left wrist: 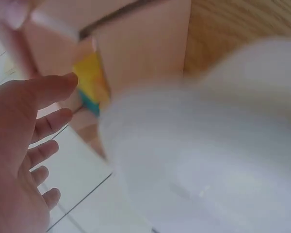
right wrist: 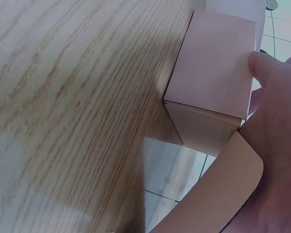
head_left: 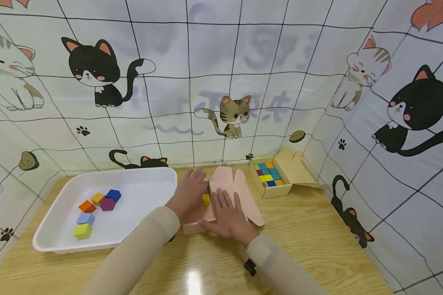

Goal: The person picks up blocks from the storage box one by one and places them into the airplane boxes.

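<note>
A pink cardboard box sits in the middle of the table, its lid folded open to the right. Inside it, a yellow block and a teal block show; my left hand hides the rest. That left hand reaches over the box's left part. Its fingers are spread apart and loosely bent, the thumb close to the yellow block in the left wrist view. My right hand lies over the lid's hinge side with straight fingers. In the right wrist view, its thumb touches the top edge of the box's front wall.
On the left stands a white tray with several loose blocks, among them a purple one and a lime one. A cream box filled with coloured blocks stands open at the back right. Cat-patterned sheeting rises behind the table.
</note>
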The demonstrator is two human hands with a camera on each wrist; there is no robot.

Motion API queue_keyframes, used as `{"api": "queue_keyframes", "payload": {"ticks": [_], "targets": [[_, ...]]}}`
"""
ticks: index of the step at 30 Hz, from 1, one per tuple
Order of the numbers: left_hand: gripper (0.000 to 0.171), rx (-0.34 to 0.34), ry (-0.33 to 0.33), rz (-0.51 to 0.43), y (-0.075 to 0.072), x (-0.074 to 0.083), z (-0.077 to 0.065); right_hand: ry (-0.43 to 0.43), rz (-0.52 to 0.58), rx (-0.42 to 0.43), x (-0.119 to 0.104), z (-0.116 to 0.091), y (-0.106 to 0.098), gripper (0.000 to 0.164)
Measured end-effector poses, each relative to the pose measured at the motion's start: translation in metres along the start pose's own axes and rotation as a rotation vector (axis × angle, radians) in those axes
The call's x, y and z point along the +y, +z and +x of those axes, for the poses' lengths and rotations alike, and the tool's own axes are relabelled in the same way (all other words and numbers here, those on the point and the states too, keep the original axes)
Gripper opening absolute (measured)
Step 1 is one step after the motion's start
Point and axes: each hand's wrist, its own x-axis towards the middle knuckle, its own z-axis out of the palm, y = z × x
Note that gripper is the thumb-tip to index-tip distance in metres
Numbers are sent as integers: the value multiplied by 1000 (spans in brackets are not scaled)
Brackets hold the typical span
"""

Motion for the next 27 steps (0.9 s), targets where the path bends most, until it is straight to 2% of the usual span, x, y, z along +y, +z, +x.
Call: {"api": "queue_keyframes", "payload": {"ticks": [3,7,10,13,18,27], "targets": [[49,35,-31,-4,-9,-11,-8,6,13,5,-1,-1,-3,99],[36,81,-68,-33,-19,-32,-26,20,14,-2,-2,-1,-3,100],[30,132,-85,-83,-19,-54,-43,16,20,-3,-1,-1,-2,101],[30,158,-116,-147,-17,-77,-63,10,30,-2,-1,-2,-2,101],[30,125,-195,-226,-10,-115,-97,18,65,10,0,-5,-5,100],[29,39,-330,-273,8,-171,-164,-5,75,22,-1,-4,-5,100]]}}
